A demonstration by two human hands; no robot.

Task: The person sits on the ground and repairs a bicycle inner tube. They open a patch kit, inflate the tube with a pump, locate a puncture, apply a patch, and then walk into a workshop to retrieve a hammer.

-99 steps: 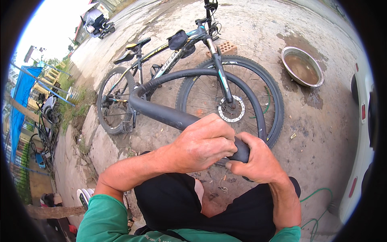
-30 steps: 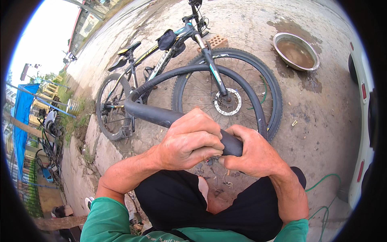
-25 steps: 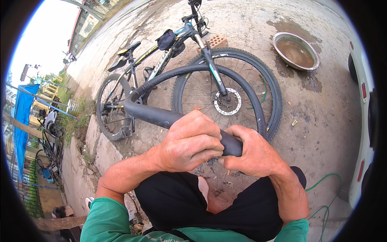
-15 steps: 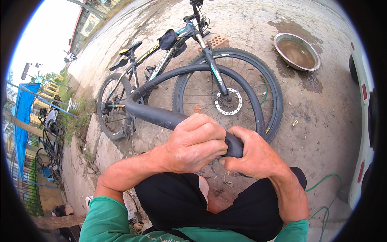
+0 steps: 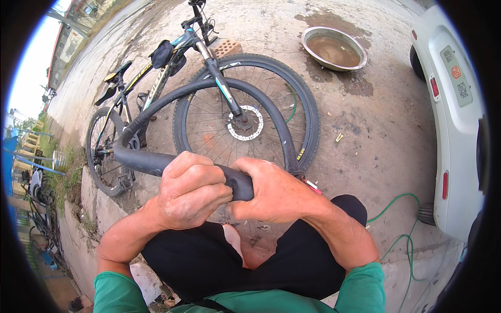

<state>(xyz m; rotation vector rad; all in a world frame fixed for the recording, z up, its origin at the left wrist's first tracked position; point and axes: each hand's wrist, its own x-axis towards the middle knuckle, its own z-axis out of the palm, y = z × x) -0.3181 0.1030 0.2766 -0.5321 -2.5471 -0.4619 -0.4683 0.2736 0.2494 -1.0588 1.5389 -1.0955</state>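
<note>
A black bicycle inner tube (image 5: 143,162), partly filled out, loops in front of me. My left hand (image 5: 190,190) is closed in a fist round its near stretch. Close beside it, my right hand (image 5: 274,190) wraps the same tube, thumb and fingers on either side. A short bulging piece of tube shows between the two hands. Beyond them a bicycle (image 5: 156,83) leans over on the ground, its front wheel (image 5: 308,112) lying behind the loop. What my fingers press against under the tube is hidden.
A metal basin (image 5: 342,68) of murky water stands on wet ground at the far right. Near the handlebar lies a perforated brick (image 5: 228,48). A white car (image 5: 451,135) is parked at the right, with a green hose (image 5: 394,200) near it.
My view has turned right, so the bicycle and basin sit further left and more of the car shows. Both hands keep hold of the inner tube, close together.
</note>
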